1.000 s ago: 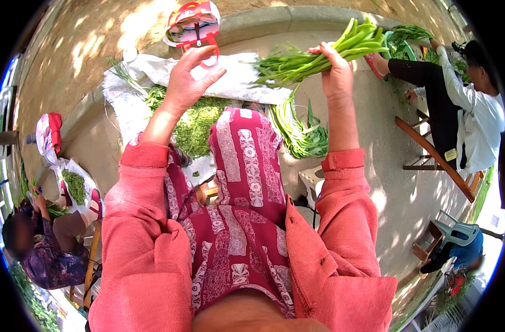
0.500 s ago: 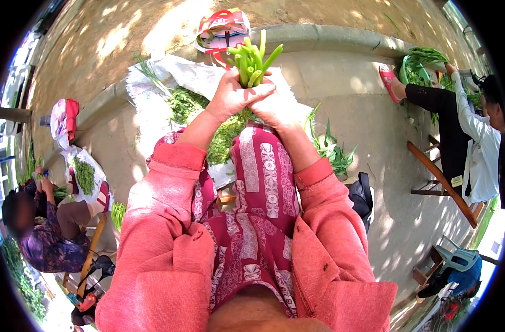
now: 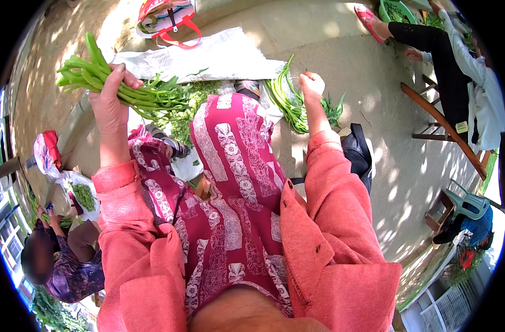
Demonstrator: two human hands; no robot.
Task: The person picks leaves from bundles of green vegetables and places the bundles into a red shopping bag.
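Observation:
My left hand (image 3: 111, 99) is raised at the left, its fingers wrapped round a bunch of long-stemmed leafy greens (image 3: 86, 74). The cut stem ends point to the left and the leaves trail to the right, over loose green leaves (image 3: 177, 123) in front of my knees. Out to the right, my right hand (image 3: 312, 86) is closed in a fist beside a second bunch of green stems (image 3: 284, 98) lying by the sack's edge. Whether anything is inside that fist cannot be made out. A white woven sack (image 3: 219, 55) is spread under and behind the greens.
A red and white bag (image 3: 188, 30) stands beyond the sack. A black bag (image 3: 356, 152) rests by my right side. One person in a white top (image 3: 487, 110) sits at the right on a wooden chair (image 3: 446, 130), near a green basin (image 3: 383, 12). Another person (image 3: 78, 271) sits at the left.
My hands, together on one upright bunch before, are now apart. The left has carried the bunch leftward and tilted it over; the right has moved to the greens at the right. The view has shifted.

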